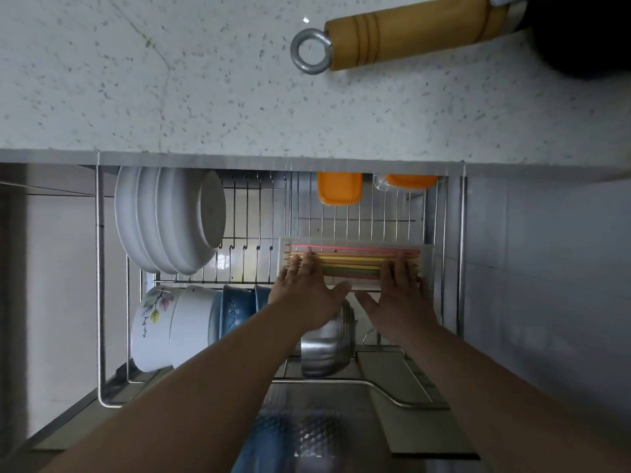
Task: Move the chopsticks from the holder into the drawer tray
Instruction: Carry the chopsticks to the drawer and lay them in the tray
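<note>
A bundle of coloured chopsticks (355,261), pink, yellow and green, lies flat in a clear plastic tray (427,249) resting on the wire rack of the pulled-out drawer. My left hand (307,295) lies with spread fingers on the left end of the chopsticks. My right hand (397,295) rests the same way on their right end. Neither hand is closed around them. No chopstick holder is in view.
White plates (164,216) stand at the drawer's left. Below them sit white bowls (160,326), blue bowls (235,308) and a steel bowl (327,349). Orange-lidded containers (339,187) stand at the back. A pan's wooden handle (409,30) juts over the speckled countertop (170,80).
</note>
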